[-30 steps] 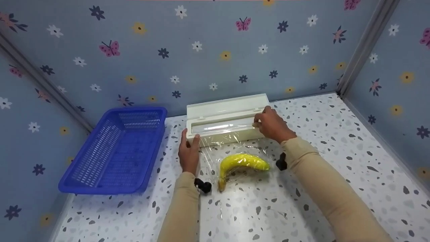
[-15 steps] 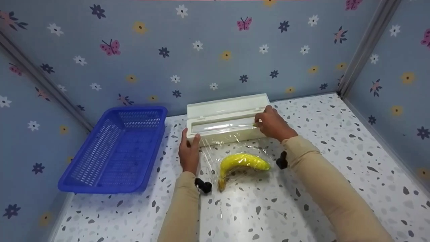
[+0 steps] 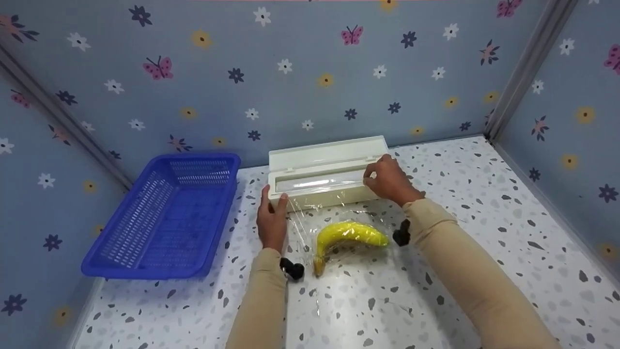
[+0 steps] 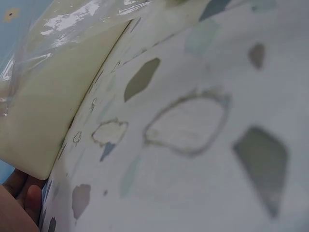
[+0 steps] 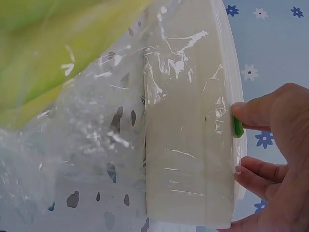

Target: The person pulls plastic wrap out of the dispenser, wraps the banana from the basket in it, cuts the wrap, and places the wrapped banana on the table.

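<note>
A cream cling film dispenser (image 3: 334, 196) stands near the back wall, its lid (image 3: 329, 150) raised and a film roll (image 3: 310, 183) inside. Clear cling film (image 3: 300, 228) runs from its front edge over a yellow banana (image 3: 351, 232) on the table. My left hand (image 3: 272, 225) grips the dispenser's left end, thumb at the front. At the right part of the front edge, my right hand (image 3: 390, 180) pinches a small green slider (image 5: 237, 126), which shows under the thumb in the right wrist view. In the left wrist view, fingers (image 4: 31, 200) show at the box corner.
A blue plastic basket (image 3: 220, 232) with perforated sides stands left of the dispenser. Patterned wall panels (image 3: 310, 97) border the speckled table (image 3: 378, 310) at the back and sides.
My right hand has shifted slightly left along the dispenser's front edge. The left hand, dispenser and banana stay in place.
</note>
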Demonstrator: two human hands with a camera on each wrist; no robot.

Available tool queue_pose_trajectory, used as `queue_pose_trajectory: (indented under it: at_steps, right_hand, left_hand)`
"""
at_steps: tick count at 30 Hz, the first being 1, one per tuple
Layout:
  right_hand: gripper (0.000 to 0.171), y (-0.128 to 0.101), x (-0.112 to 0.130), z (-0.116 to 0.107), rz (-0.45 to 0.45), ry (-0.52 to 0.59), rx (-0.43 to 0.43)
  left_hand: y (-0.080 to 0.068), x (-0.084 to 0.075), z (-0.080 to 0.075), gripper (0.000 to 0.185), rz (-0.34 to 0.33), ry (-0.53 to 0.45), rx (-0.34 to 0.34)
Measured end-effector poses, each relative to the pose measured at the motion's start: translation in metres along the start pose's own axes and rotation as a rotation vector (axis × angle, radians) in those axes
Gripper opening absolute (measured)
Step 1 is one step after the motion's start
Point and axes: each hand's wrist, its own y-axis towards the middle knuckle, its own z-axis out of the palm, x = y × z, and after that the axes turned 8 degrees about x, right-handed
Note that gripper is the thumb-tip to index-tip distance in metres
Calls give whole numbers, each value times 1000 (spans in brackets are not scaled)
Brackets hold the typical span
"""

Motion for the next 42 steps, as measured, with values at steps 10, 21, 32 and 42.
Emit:
queue_pose_trajectory:
  at_steps: [10,21,32,42]
  right_hand:
    - [11,-6,-8,-2,5,20,-21]
    - [11,-15,-24,-1,-17,31,-92]
    - [16,-23,-37,2,52,151,-178]
    - [17,-25,-45,4,30,189,-217]
  left_hand:
    - [0,1,-1,69,7,-4,8]
    - [0,4,-2,70,14,-10,12]
    - [0,1,-1,70,13,0,14]
    - [0,-1,-2,68,16,7,14]
